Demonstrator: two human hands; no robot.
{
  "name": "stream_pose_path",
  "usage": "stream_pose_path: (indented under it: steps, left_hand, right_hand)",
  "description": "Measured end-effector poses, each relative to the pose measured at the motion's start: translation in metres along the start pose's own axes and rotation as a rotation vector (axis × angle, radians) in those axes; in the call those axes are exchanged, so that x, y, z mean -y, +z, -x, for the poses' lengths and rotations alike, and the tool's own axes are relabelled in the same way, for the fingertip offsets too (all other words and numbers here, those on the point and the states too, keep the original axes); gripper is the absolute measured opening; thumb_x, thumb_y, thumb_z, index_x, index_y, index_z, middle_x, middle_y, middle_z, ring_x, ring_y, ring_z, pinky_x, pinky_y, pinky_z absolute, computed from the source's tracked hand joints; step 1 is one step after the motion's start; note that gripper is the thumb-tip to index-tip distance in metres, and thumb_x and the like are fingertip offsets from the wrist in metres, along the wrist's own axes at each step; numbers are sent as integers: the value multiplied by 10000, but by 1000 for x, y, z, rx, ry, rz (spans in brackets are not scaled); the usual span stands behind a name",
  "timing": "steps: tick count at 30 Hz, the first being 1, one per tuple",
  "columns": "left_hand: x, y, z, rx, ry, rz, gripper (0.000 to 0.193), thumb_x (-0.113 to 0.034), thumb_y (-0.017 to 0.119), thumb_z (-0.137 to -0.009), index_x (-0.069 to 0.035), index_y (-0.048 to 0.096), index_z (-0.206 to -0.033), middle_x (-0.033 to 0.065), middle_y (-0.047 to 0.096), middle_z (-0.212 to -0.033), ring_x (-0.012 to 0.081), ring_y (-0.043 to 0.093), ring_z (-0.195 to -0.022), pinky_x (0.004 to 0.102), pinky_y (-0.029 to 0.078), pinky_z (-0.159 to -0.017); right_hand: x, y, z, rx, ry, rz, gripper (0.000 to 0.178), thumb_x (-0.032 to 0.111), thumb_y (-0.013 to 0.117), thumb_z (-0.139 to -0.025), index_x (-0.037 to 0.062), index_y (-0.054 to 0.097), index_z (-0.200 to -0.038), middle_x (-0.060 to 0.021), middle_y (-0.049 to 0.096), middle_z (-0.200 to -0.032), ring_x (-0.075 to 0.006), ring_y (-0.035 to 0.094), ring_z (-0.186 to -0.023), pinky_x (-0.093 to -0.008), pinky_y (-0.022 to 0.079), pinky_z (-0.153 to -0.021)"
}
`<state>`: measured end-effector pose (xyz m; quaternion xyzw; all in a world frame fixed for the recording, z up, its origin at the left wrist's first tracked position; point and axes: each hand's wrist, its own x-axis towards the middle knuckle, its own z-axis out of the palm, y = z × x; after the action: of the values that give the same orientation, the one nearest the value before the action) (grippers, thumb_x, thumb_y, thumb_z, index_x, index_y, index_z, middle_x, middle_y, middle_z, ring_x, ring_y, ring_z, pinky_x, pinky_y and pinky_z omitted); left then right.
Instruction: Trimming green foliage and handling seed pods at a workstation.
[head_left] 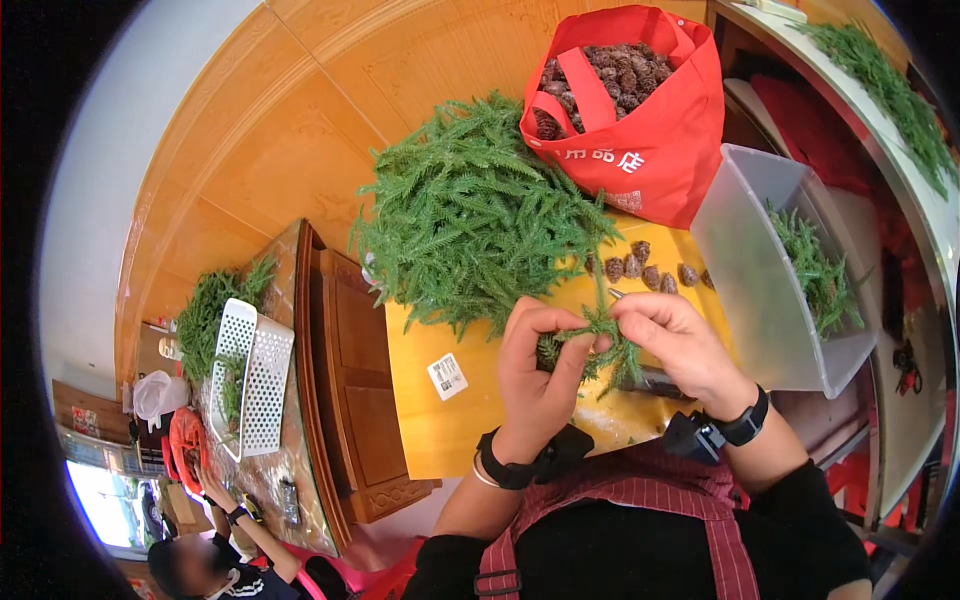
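- Yellow tabletop (pixel 440 430) below.
- Green sprig (pixel 626 366) between hands, long axis running away from body.
- Left hand (pixel 535 375) pinches it; right hand (pixel 680 345), fingers curled, pinches metal-tipped object (pixel 616 294).

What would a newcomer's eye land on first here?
Probably the bright red bag of pine cones at upper right of center, and the big green pile of sprigs to its left on the yellow tabletop. Then, nearer the wearer, the left hand and right hand at a small green sprig.
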<state>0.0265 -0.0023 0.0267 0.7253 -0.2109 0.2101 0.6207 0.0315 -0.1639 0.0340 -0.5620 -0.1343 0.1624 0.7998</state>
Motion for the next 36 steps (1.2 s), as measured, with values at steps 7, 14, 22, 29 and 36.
stream_pose_path:
  steps: [7,14,22,29,36]
  left_hand:
    - [-1,-6,0,60,49,-48,124,-89,683,-749,-32,603,-825,55,531,-778,163,508,-731,266,404,-662]
    - [-1,-6,-1,101,149,-4,168,-35,722,-686,-53,615,-813,52,537,-765,172,533,-708,265,414,-635]
    - [-5,-1,-2,77,116,-82,139,-37,707,-701,-48,595,-783,43,542,-735,165,532,-708,249,398,-633]
    - [-5,14,2,-8,-442,387,77,-53,643,-778,-13,579,-795,35,506,-721,120,487,-684,239,386,-630]
    - [9,8,3,74,-290,220,68,-62,589,-825,-21,535,-819,0,445,-778,65,464,-694,190,349,-580]
  right_hand:
    - [-1,7,5,-96,-4,-66,151,148,580,-866,18,586,-943,14,583,-819,-29,510,-742,-182,417,-667]
    - [-6,3,9,-60,80,-191,129,143,631,-832,74,583,-929,67,563,-750,26,435,-574,-131,316,-479]
    - [-10,7,12,-186,-57,-129,117,97,623,-830,54,580,-929,55,550,-753,2,486,-662,-152,386,-559]
    - [-18,0,7,-262,-632,671,155,-1,603,-773,-9,562,-922,-75,554,-884,-178,531,-823,-295,428,-754]
    - [-20,9,7,-329,-413,260,116,-17,604,-755,2,588,-868,-88,552,-901,-170,529,-856,-274,415,-758]
